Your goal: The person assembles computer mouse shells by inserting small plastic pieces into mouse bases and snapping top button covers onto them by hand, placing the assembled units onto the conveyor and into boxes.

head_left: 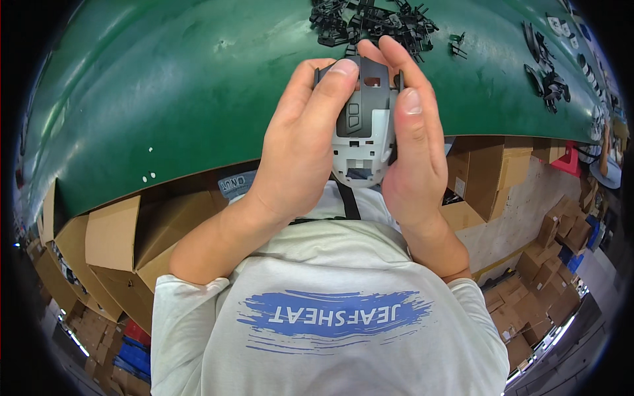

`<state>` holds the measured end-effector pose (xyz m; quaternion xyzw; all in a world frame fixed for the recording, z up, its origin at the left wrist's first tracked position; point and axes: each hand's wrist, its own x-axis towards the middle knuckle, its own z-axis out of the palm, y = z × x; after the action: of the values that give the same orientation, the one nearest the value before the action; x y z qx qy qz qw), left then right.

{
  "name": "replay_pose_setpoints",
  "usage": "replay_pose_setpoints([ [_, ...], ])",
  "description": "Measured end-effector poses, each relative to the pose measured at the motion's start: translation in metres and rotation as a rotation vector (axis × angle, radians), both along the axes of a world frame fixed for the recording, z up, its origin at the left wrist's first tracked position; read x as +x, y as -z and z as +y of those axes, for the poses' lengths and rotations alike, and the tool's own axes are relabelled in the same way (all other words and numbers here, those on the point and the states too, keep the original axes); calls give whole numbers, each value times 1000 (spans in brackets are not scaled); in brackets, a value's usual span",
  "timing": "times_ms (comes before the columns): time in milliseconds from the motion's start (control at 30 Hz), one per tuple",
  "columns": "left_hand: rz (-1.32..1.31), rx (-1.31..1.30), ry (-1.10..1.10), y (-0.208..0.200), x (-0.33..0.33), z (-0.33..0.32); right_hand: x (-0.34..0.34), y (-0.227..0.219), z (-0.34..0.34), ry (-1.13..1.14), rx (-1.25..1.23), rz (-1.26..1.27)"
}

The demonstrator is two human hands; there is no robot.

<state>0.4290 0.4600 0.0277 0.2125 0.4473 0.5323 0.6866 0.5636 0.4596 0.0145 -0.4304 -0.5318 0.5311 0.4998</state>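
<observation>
Between my two hands is a computer mouse shell (360, 122), dark grey at its far end and pale grey with small square openings at its near end. My left hand (297, 135) grips its left side, the thumb pressed on the dark top. From the other side my right hand (417, 142) closes on it, thumb along the edge and fingers reaching round the far end. Dark side pieces show along both edges, partly covered by my fingers. Just beyond my hands lies a heap of black plastic parts (396, 30) on the green table (185, 86).
A small black part (457, 45) lies apart from the heap. Curved black pieces (548, 82) are at the table's right. Three white bits (148, 176) lie near its left front edge. Open cardboard boxes (113, 231) stand below the edge, with another box (479, 175) at right.
</observation>
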Motion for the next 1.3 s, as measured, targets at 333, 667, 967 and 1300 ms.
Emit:
replay_pose_setpoints([
  [333, 4, -48, -12, 7, 11, -4, -5, -19, -10, 6, -346, 385],
  [667, 83, 131, 69, -4, 7, 4, -3, -22, -8, 126, -199, 337],
  [967, -12, 80, 52, 1, 14, -4, 1, -21, -5, 89, -309, 373],
  [1300, 116, 91, 87, -8, 13, -15, 3, 1, -20, 2, -16, 240],
])
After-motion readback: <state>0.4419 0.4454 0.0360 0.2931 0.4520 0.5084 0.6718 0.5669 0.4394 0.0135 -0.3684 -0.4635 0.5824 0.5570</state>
